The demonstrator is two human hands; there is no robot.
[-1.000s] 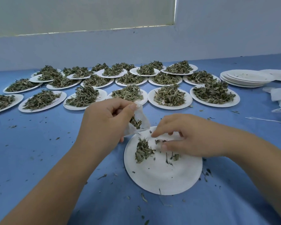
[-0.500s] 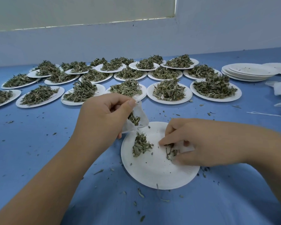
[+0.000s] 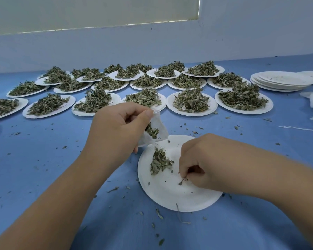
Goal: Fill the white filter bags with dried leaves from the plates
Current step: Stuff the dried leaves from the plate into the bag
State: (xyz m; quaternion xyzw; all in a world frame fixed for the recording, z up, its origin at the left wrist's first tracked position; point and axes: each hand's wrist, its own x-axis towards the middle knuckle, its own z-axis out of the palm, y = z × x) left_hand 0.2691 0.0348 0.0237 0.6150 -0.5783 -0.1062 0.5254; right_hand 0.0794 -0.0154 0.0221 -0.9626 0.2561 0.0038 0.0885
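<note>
Blue counter (image 3: 43,177) is littered with crumbs, so more spills look likely. The left hand (image 3: 116,129) pinches the partly filled filter bag (image 3: 158,131) just above the near plate (image 3: 170,197), and its mouth looks narrow. The right hand (image 3: 206,163) has its fingers (image 3: 185,168) pinching a scrap of the dried leaves (image 3: 159,161) piled there. The back plates (image 3: 213,107) are heaped, and the stacked plates (image 3: 278,82) look empty.

Left hand (image 3: 116,128), right hand (image 3: 206,159): fingers (image 3: 185,166) curled.

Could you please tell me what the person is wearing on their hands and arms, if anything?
Nothing shows: the left hand and right hand are bare, with no gloves, rings, watch or bracelet, and both forearms are uncovered as far as the frame's edge, with no sleeve in view.
</note>
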